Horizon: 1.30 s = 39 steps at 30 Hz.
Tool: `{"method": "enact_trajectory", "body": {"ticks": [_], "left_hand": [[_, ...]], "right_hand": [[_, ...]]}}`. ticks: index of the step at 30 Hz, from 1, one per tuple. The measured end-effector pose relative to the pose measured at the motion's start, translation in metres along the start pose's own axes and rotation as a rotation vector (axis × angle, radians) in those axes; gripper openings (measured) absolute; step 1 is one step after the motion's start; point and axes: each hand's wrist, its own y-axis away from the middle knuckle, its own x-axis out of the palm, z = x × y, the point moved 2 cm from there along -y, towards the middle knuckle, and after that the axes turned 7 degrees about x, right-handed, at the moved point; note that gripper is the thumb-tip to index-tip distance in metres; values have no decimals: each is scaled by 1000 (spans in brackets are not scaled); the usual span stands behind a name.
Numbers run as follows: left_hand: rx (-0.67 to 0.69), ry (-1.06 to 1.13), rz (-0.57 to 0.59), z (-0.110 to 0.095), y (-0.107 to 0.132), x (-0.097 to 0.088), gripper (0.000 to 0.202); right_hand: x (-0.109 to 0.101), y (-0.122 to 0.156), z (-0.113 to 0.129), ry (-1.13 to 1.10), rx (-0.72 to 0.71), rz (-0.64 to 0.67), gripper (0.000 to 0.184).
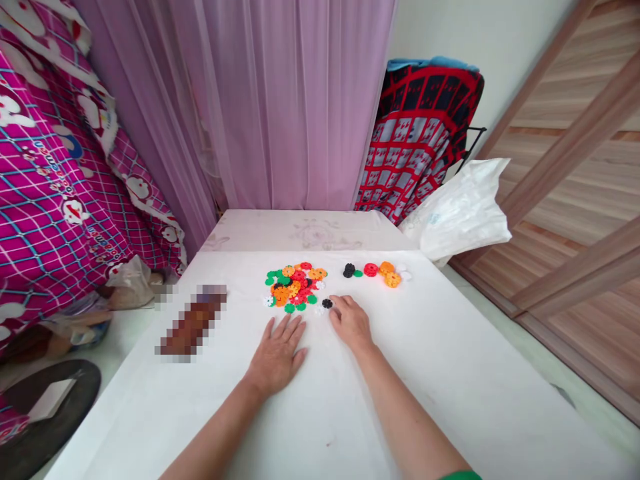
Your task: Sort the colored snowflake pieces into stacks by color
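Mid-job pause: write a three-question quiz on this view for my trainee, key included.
1. Which hand lies flat on the table?
2. What colour is the disc nearest the right hand? (a) green (b) orange (c) black
3. True or false: all the discs lie in one pile.

Key:
1. The left hand.
2. (c) black.
3. False: besides the mixed pile, a row of discs lies to its right.
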Motion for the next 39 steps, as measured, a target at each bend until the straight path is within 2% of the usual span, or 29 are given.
{"method": "enact_trajectory", "body": {"ticks": [7, 12, 15, 20, 24, 26, 31, 36, 39], "left_hand": [[155, 71, 38, -6, -12, -6, 53], [103, 176, 42, -7, -37, -8, 42], [54, 216, 2, -6, -43, -8, 34], [77, 188, -88, -6, -32, -12, 30], [108, 172, -101, -4, -26, -11, 29], [116, 166, -100, -3, -26, -10, 29], [124, 155, -97, 0, -26, -8, 28], [131, 159, -112, -1, -26, -9, 29], [130, 174, -131, -2, -27, -10, 28]], "right_hand": [[-6, -14, -4, 22, -54, 189, 29], [-7, -21, -6, -31, -15, 222, 23], [-1, -16, -8, -123, 10, 171, 19], [7, -18, -20, -316, 70, -12, 20], [-10, -53, -45, -371, 236, -232, 27], [-23, -75, -54, -333, 264, -296, 27], [-36, -109, -56, -194, 241, -219, 22], [-32, -116, -50, -122, 256, -152, 20], [-33, -115, -52, -120, 241, -147, 25]]}}
